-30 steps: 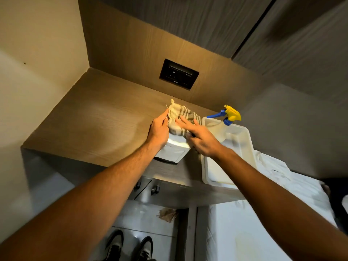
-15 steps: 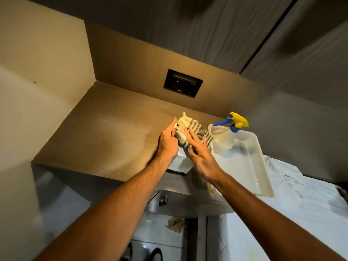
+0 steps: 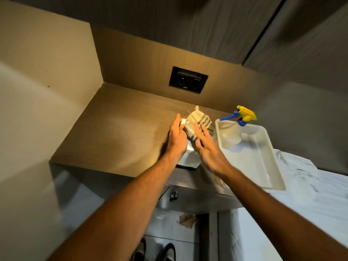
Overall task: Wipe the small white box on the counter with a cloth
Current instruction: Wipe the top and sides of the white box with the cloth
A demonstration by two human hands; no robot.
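Wiping in progress. The box (image 3: 190,157) sits at the front edge of the counter (image 3: 116,132), just left of the tray (image 3: 271,166). The left hand (image 3: 176,137) lies against the box's 9 o'clock side, fingers extended along it and steadying it rather than pinching. The right hand (image 3: 207,147) presses the cloth (image 3: 199,123) flat onto the top, fingers spread. The cloth covers the far half of the top; the near face and front corner show bare white. Which faces are already wiped cannot be told, so the sides are judged still to do. At 3 o'clock of the cloth, a spray bottle (image 3: 231,132) stands in the tray, almost touching it and crowding strokes that way. A wall socket (image 3: 188,79) lies at 12 o'clock, well clear.
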